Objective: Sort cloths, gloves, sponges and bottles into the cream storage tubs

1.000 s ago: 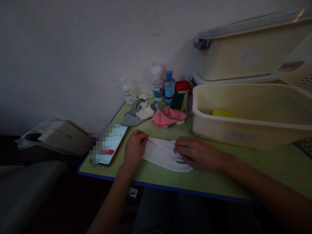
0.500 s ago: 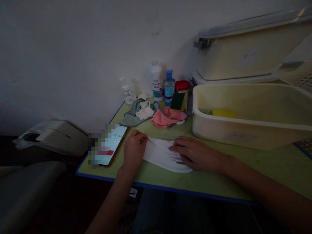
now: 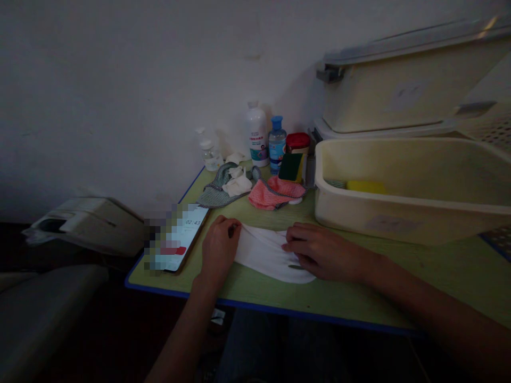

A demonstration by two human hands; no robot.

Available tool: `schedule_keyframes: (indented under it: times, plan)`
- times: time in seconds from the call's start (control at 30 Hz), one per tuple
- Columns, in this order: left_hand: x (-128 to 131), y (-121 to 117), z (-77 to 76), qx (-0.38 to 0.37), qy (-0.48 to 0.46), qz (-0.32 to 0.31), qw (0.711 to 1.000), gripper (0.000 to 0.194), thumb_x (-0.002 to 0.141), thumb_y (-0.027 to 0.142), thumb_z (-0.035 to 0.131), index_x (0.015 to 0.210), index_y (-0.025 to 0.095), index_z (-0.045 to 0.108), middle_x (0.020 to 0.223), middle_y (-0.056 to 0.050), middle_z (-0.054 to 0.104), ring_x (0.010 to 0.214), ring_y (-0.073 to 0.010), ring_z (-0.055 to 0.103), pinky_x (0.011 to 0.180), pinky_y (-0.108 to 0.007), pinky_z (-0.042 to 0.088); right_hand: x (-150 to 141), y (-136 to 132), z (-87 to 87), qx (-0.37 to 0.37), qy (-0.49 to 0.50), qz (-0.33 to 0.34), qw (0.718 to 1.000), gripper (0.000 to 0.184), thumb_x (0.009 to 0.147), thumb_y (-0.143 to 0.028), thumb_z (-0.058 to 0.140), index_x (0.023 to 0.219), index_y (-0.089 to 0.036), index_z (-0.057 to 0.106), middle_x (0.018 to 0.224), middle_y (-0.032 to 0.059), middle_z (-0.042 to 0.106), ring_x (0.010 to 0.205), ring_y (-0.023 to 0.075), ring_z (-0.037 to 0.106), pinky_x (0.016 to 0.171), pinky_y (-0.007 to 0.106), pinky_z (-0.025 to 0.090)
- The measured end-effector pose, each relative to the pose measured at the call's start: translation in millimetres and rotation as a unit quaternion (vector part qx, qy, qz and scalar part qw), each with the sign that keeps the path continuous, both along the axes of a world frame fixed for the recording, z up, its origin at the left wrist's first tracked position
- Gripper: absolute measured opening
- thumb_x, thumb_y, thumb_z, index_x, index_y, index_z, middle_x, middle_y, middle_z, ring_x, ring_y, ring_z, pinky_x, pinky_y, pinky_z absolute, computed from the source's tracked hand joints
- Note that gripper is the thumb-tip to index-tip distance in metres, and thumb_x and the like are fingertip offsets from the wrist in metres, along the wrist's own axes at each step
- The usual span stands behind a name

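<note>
A white cloth [image 3: 265, 255] lies on the green table [image 3: 359, 287] near its front edge. My left hand [image 3: 217, 247] is closed on the cloth's left end, with the edge pinched between its fingers. My right hand [image 3: 319, 252] lies on the cloth's right part, its fingers curled and pressing down on it. A small dark mark shows on the cloth just below my right fingers.
A phone [image 3: 181, 236] with a lit screen lies left of my left hand. Behind are a grey cloth [image 3: 215, 191], a pink cloth [image 3: 273, 194], two bottles [image 3: 257, 133], a red-lidded jar [image 3: 298, 141] and a sponge [image 3: 291, 166]. A cream tub [image 3: 399, 213] stands at right.
My left hand has shifted slightly and lifted the cloth's left edge a little. My right hand has stayed on the cloth with small finger movements.
</note>
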State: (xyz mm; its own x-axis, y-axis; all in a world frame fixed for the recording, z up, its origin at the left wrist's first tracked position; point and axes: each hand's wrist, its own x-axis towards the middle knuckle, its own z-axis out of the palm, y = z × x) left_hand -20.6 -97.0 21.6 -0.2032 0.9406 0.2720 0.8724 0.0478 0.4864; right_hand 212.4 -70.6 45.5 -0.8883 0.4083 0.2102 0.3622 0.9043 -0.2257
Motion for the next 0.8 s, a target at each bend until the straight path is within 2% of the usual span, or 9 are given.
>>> schedule_keyframes:
  times: [0.1, 0.23, 0.3, 0.4, 0.53, 0.7, 0.8]
  plan:
    - [-1.9, -0.9, -4.6, 0.024, -0.020, -0.003, 1.000, 0.013, 0.082, 0.018, 0.050, 0.089, 0.015, 0.060, 0.083, -0.005, 0.059, 0.076, -0.0185, 0.058, 0.075, -0.032, 0.048, 1.5, 2.3, 0.8, -0.016, 0.021, 0.015, 1.000, 0.019, 0.081, -0.006, 0.049, 0.082, -0.013, 0.066, 0.081, 0.0079, 0.059, 0.079, 0.0175, 0.056, 0.071, 0.028, 0.045]
    - [-3.2, -2.1, -9.4, 0.054, -0.009, 0.006, 0.998, 0.024, 0.084, 0.026, 0.050, 0.102, 0.011, 0.056, 0.089, -0.008, 0.057, 0.087, -0.0225, 0.056, 0.083, -0.038, 0.047, 3.5, 5.7, -0.8, -0.013, 0.074, 0.006, 0.997, 0.023, 0.081, -0.004, 0.046, 0.089, -0.012, 0.067, 0.086, 0.0099, 0.063, 0.078, 0.0169, 0.058, 0.069, 0.028, 0.047]
    - [-3.0, -2.1, -9.7, 0.047, 0.022, 0.006, 0.999, 0.025, 0.086, 0.029, 0.047, 0.097, 0.011, 0.059, 0.092, -0.011, 0.056, 0.091, -0.0251, 0.054, 0.085, -0.041, 0.046, 3.9, 6.6, -1.6, 0.001, 0.100, 0.001, 0.995, 0.025, 0.082, -0.004, 0.045, 0.092, -0.010, 0.067, 0.090, 0.0119, 0.064, 0.080, 0.0179, 0.059, 0.071, 0.030, 0.049]
    - [-2.1, -1.8, -8.7, 0.029, 0.048, 0.003, 0.998, 0.028, 0.088, 0.031, 0.043, 0.093, 0.011, 0.061, 0.092, -0.012, 0.056, 0.093, -0.0269, 0.052, 0.087, -0.044, 0.044, 3.1, 7.4, -3.3, 0.021, 0.117, 0.030, 0.992, 0.028, 0.083, -0.005, 0.043, 0.099, -0.010, 0.066, 0.098, 0.0135, 0.066, 0.091, 0.0200, 0.059, 0.080, 0.034, 0.050]
    - [-1.2, -2.1, -8.4, 0.026, 0.063, 0.008, 0.998, 0.029, 0.089, 0.032, 0.041, 0.094, 0.011, 0.060, 0.094, -0.012, 0.055, 0.093, -0.0275, 0.051, 0.089, -0.045, 0.042, 0.6, 7.9, -8.5, 0.046, 0.083, 0.071, 0.993, 0.033, 0.084, -0.005, 0.042, 0.109, -0.007, 0.063, 0.111, 0.0152, 0.065, 0.105, 0.0227, 0.056, 0.090, 0.041, 0.047]
    - [-1.0, -2.2, -9.4, 0.022, 0.068, 0.014, 0.997, 0.023, 0.085, 0.034, 0.046, 0.088, 0.013, 0.057, 0.092, -0.011, 0.053, 0.093, -0.0277, 0.050, 0.084, -0.044, 0.043, -1.3, 7.1, -12.6, 0.019, 0.045, 0.048, 0.998, 0.033, 0.084, -0.005, 0.042, 0.108, -0.009, 0.065, 0.114, 0.0135, 0.065, 0.109, 0.0208, 0.056, 0.094, 0.040, 0.046]
    - [-0.6, -0.5, -9.4, 0.009, 0.022, 0.028, 0.999, 0.015, 0.081, 0.031, 0.051, 0.083, 0.016, 0.052, 0.088, -0.008, 0.055, 0.089, -0.0258, 0.052, 0.081, -0.043, 0.044, -1.6, 6.0, -11.1, 0.006, 0.043, 0.039, 0.998, 0.032, 0.083, -0.004, 0.044, 0.107, -0.009, 0.066, 0.114, 0.0129, 0.065, 0.109, 0.0208, 0.055, 0.095, 0.039, 0.046]
